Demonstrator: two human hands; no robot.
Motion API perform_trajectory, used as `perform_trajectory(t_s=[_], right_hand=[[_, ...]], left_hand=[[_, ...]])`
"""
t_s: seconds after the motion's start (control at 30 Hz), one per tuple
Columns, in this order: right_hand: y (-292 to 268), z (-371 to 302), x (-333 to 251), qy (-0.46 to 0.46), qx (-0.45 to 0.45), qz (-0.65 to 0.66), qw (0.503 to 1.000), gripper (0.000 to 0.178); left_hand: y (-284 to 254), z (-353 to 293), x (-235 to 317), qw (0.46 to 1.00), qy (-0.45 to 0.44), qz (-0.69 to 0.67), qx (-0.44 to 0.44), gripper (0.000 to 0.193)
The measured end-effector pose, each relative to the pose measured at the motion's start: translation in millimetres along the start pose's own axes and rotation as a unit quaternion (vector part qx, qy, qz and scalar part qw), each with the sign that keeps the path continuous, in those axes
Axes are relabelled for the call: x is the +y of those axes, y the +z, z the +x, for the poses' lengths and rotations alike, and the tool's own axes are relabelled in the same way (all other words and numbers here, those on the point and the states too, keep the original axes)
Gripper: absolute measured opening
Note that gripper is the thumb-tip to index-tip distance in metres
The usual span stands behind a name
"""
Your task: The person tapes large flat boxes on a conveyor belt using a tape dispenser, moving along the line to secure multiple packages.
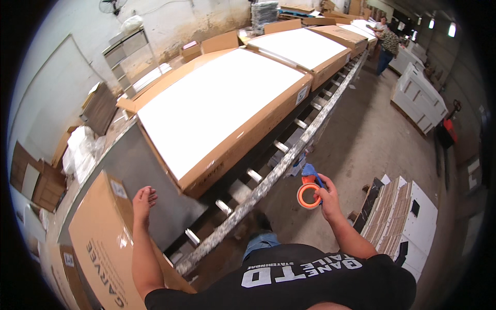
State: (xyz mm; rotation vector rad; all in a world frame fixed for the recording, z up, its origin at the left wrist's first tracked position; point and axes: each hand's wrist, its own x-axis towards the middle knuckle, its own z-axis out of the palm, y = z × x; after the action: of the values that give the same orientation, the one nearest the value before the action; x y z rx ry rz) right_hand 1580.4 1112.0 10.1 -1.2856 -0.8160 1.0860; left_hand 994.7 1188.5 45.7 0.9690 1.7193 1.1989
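In my right hand point(328, 197) is a tape dispenser point(309, 170) with a blue body and an orange tape roll, held beside the conveyor's near rail. My fingers are closed round its handle. My left hand point(144, 204) is raised at the near left, empty, its fingers loosely bent and somewhat apart. It is nearest to a closed brown carton point(98, 232) standing on edge and to the near corner of a large open carton point(243, 150). A flat white panel point(222, 98) fills that open carton, with its side flaps folded outward.
A roller conveyor with a worn metal rail point(279, 170) runs away to the far right. Further along it lies another carton with a white panel point(305, 46). Stacked boards point(398, 222) stand at the lower right, a pallet jack point(448, 129) beyond. Another person point(387, 46) stands by the far conveyor.
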Motion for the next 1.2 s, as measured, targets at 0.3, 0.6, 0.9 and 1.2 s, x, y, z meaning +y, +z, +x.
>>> perform_trajectory(t_s=[0.3, 0.6, 0.9, 1.2], right_hand=[[107, 166, -59, -0.003, -0.081, -0.028, 0.996, 0.061], [237, 275, -12, -0.062, -0.126, -0.003, 0.99, 0.064], [241, 284, -11, -0.062, -0.145, -0.045, 0.986, 0.067], [239, 284, -17, -0.085, -0.176, -0.105, 0.975, 0.062]], left_hand=[[17, 222, 53, 0.984, 0.108, -0.119, 0.082, 0.029], [-77, 451, 159, 0.823, 0.338, 0.345, 0.3, 0.036], [-157, 665, 102, 0.934, 0.052, 0.292, 0.201, 0.053], [-203, 647, 36, 0.913, 0.177, 0.298, 0.216, 0.03]])
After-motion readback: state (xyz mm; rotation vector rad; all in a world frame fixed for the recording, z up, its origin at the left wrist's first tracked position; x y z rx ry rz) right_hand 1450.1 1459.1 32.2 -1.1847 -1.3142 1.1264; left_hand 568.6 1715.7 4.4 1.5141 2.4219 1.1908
